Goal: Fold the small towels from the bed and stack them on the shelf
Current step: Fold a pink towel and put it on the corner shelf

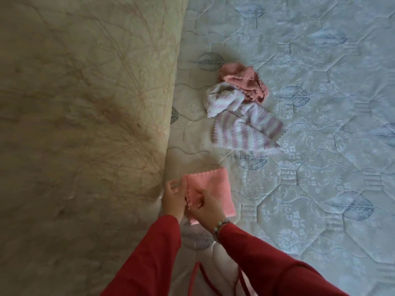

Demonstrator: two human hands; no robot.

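Note:
A small pink towel [215,189] lies folded near the left edge of the bed [320,189]. My left hand [173,197] pinches its left edge, fingers curled. My right hand [205,207] grips the towel's near left corner, thumb and fingers bunching the cloth. Farther up the bed lies a loose heap: a crumpled darker pink towel [243,82], a crumpled pink-and-white striped towel [222,99] touching it, and another striped towel [248,131] spread half flat below them. No shelf is in view.
The marbled beige floor [85,124] fills the left half of the view, beside the mattress edge. The quilted mattress with blue leaf prints stretches to the right. Red cords [196,276] hang from my clothing at the bottom.

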